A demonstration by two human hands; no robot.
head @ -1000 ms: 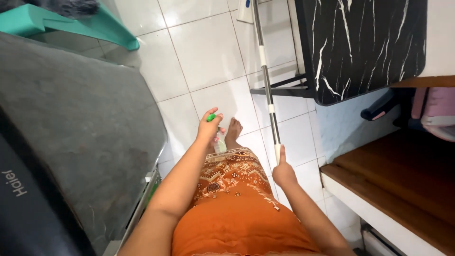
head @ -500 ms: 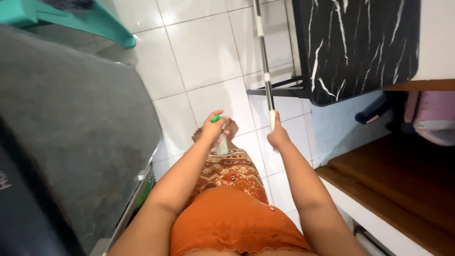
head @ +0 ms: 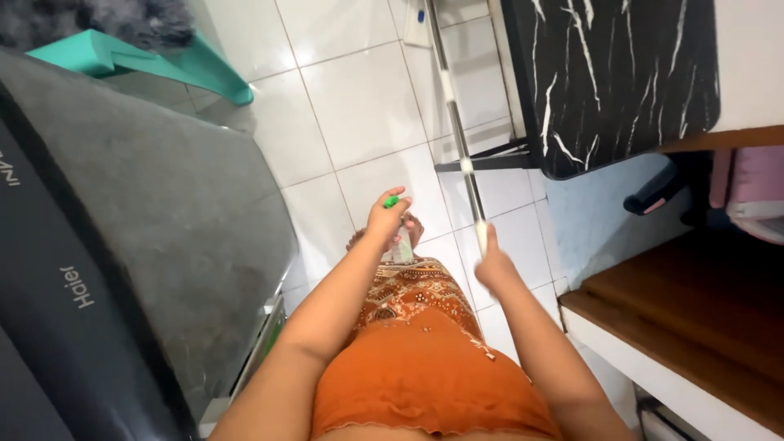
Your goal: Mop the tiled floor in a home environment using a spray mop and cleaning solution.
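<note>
Left hand (head: 385,219) clamped on a bottle (head: 400,243), probably clear plastic. Right hand (head: 492,265) grips the mop pole (head: 454,131); washer (head: 147,245) crowds the left.

A large dark grey appliance with a matte, speckled lid (head: 139,245) fills the left of the frame, standing on a floor of glossy white square tiles (head: 359,106). Beyond it, at upper left, a teal plastic step-like piece (head: 155,61) rests on the tiles, with a dark grey fluffy mat (head: 122,16) behind it. At upper right, a black panel veined with white like marble (head: 612,73) leans over a thin black metal frame (head: 490,159). Lower right, a brown wooden step with a white edge (head: 686,327) adjoins a pale blue wall (head: 592,212). A pink object (head: 755,188) sits at the far right edge.
</note>
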